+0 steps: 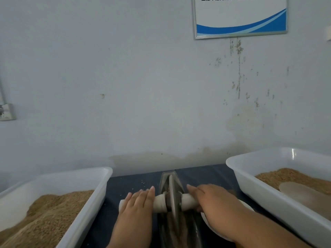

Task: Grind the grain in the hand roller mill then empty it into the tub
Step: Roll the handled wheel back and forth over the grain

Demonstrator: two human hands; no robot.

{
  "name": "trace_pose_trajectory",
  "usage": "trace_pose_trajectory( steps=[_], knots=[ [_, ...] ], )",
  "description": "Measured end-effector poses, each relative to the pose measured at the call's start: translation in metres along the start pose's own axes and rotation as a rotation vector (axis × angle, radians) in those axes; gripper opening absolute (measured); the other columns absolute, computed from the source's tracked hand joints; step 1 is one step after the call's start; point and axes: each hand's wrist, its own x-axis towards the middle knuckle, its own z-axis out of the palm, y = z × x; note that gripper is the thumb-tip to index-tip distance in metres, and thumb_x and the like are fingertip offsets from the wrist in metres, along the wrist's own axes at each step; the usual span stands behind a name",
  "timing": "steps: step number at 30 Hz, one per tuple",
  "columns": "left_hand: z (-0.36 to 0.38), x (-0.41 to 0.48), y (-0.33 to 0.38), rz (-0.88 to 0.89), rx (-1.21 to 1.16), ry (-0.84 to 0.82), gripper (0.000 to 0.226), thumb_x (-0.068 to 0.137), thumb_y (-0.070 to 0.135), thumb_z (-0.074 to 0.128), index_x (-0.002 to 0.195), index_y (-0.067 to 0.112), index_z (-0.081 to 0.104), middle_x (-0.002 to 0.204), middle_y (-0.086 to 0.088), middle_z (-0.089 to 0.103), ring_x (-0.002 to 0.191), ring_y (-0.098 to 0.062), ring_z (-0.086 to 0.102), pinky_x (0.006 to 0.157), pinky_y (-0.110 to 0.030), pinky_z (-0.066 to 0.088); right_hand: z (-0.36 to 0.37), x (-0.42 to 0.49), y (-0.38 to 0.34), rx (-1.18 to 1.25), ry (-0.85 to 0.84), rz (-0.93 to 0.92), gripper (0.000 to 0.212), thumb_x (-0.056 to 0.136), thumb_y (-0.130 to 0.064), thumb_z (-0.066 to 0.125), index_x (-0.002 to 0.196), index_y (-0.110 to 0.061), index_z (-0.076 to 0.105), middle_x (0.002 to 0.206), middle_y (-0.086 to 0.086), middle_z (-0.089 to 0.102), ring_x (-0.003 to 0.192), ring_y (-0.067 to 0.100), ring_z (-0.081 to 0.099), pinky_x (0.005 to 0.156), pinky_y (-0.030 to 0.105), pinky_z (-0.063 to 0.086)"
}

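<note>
The hand roller mill sits in the middle of the dark table: a grey boat-shaped metal trough [164, 179] with an upright metal disc wheel [172, 197] on a pale wooden axle [160, 203]. My left hand [138, 206] lies flat on the left end of the axle with straight fingers. My right hand [209, 199] presses on the right end of the axle, fingers stretched forward. Brownish grain shows in the trough beside the wheel. A white tub [84, 199] at the left holds a heap of tan grain.
A second white tub [254, 179] at the right holds tan grain and a pale round scoop or lid [295, 190]. A white dish [207, 221] lies under my right forearm. A wall stands close behind the table, with a framed notice [240, 17] high up.
</note>
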Motion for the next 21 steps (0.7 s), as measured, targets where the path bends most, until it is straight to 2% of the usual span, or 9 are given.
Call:
trace_pose_trajectory(
  steps=[1, 3, 6, 7, 9, 11, 15, 18, 21],
  knots=[
    [0.004, 0.001, 0.001, -0.001, -0.004, 0.062, 0.072, 0.071, 0.017, 0.078, 0.138, 0.015, 0.053, 0.128, 0.006, 0.061, 0.122, -0.012, 0.058, 0.111, -0.032, 0.031, 0.006, 0.004, -0.001, -0.04, 0.04, 0.006, 0.063, 0.097, -0.022, 0.042, 0.155, -0.033, 0.02, 0.141, -0.004, 0.047, 0.126, 0.021, 0.044, 0.108, 0.038, 0.033],
    [0.006, 0.001, 0.0, -0.024, -0.01, 0.047, 0.083, 0.058, 0.024, 0.091, 0.134, 0.016, 0.059, 0.12, 0.008, 0.064, 0.115, -0.013, 0.063, 0.109, -0.033, 0.036, 0.012, 0.007, -0.004, -0.076, 0.085, 0.014, 0.064, 0.098, -0.023, 0.04, 0.157, -0.03, 0.017, 0.147, -0.004, 0.041, 0.131, 0.021, 0.039, 0.113, 0.035, 0.025],
    [-0.01, -0.003, 0.005, -0.016, -0.024, -0.043, 0.075, 0.052, 0.039, 0.093, 0.121, 0.026, 0.066, 0.108, 0.01, 0.066, 0.099, -0.011, 0.067, 0.093, -0.037, 0.052, 0.003, 0.001, -0.006, -0.003, 0.068, 0.025, 0.061, 0.096, -0.023, 0.045, 0.154, -0.035, 0.029, 0.144, -0.008, 0.044, 0.13, 0.017, 0.04, 0.112, 0.032, 0.028],
    [-0.017, -0.006, 0.005, -0.014, -0.013, -0.094, 0.068, 0.059, 0.042, 0.089, 0.121, 0.031, 0.064, 0.111, 0.012, 0.064, 0.102, -0.011, 0.064, 0.093, -0.034, 0.051, -0.006, -0.005, -0.007, 0.03, 0.034, 0.02, 0.057, 0.093, -0.023, 0.048, 0.148, -0.038, 0.038, 0.138, -0.009, 0.048, 0.126, 0.016, 0.043, 0.108, 0.034, 0.033],
    [-0.023, -0.01, 0.002, 0.023, -0.019, -0.113, 0.05, 0.084, 0.046, 0.064, 0.13, 0.04, 0.045, 0.126, 0.017, 0.049, 0.119, -0.008, 0.049, 0.101, -0.026, 0.037, -0.028, -0.018, -0.013, 0.067, -0.048, 0.012, 0.038, 0.089, -0.025, 0.052, 0.125, -0.038, 0.054, 0.117, -0.01, 0.055, 0.114, 0.018, 0.052, 0.096, 0.042, 0.045],
    [-0.031, -0.014, -0.001, 0.077, -0.031, -0.138, 0.042, 0.089, 0.048, 0.051, 0.129, 0.042, 0.038, 0.128, 0.016, 0.041, 0.123, -0.009, 0.042, 0.1, -0.025, 0.035, -0.052, -0.029, -0.02, 0.054, -0.147, -0.02, 0.022, 0.088, -0.029, 0.056, 0.109, -0.031, 0.059, 0.104, -0.007, 0.058, 0.102, 0.02, 0.058, 0.087, 0.044, 0.051],
    [-0.041, -0.018, -0.006, 0.151, -0.029, -0.297, 0.037, 0.092, 0.055, 0.039, 0.126, 0.041, 0.043, 0.131, 0.014, 0.043, 0.128, -0.008, 0.042, 0.106, -0.03, 0.035, -0.092, -0.041, -0.031, 0.083, -0.379, -0.115, 0.028, 0.092, -0.033, 0.061, 0.12, -0.031, 0.061, 0.117, -0.002, 0.061, 0.108, 0.02, 0.059, 0.085, 0.032, 0.044],
    [-0.042, -0.016, -0.006, 0.127, -0.011, -0.362, 0.042, 0.092, 0.055, 0.037, 0.133, 0.043, 0.041, 0.138, 0.014, 0.042, 0.132, -0.008, 0.041, 0.112, -0.034, 0.032, -0.089, -0.042, -0.028, 0.091, -0.347, -0.132, 0.036, 0.091, -0.041, 0.062, 0.126, -0.032, 0.056, 0.118, -0.007, 0.06, 0.109, 0.016, 0.059, 0.093, 0.038, 0.048],
    [-0.032, -0.008, -0.01, 0.042, -0.052, -0.39, 0.058, 0.092, 0.048, 0.046, 0.146, 0.047, 0.026, 0.149, 0.012, 0.036, 0.136, -0.011, 0.038, 0.113, -0.035, 0.032, -0.056, -0.028, -0.019, 0.033, -0.254, -0.092, 0.039, 0.091, -0.038, 0.062, 0.127, -0.033, 0.052, 0.116, -0.004, 0.06, 0.109, 0.021, 0.06, 0.091, 0.046, 0.05]
  ],
)
